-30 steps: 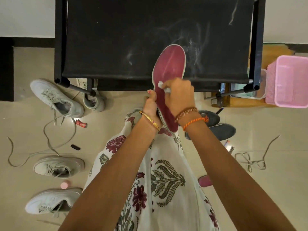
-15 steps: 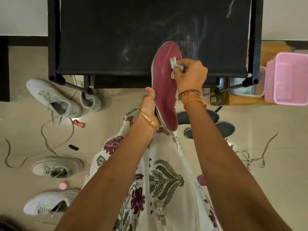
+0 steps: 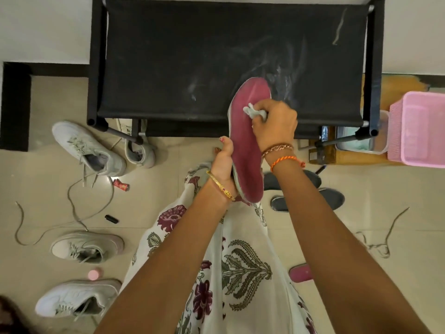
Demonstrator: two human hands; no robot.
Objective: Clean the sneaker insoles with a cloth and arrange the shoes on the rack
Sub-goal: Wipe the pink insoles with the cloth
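Since half a second ago, the right hand point(image 3: 274, 126) has slid its bunched pale grey cloth point(image 3: 252, 111) slightly heelward along the long maroon foam insole point(image 3: 245, 150), fingers curled round it. Left hand point(image 3: 222, 162) grips the insole's pale-edged heel end over the black fabric rack point(image 3: 216, 63); its fingers are hidden behind.

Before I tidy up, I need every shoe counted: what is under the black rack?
Under the black rack, one pale sneaker pokes out by the front left leg. Anything farther back is hidden by the rack's fabric shelf.
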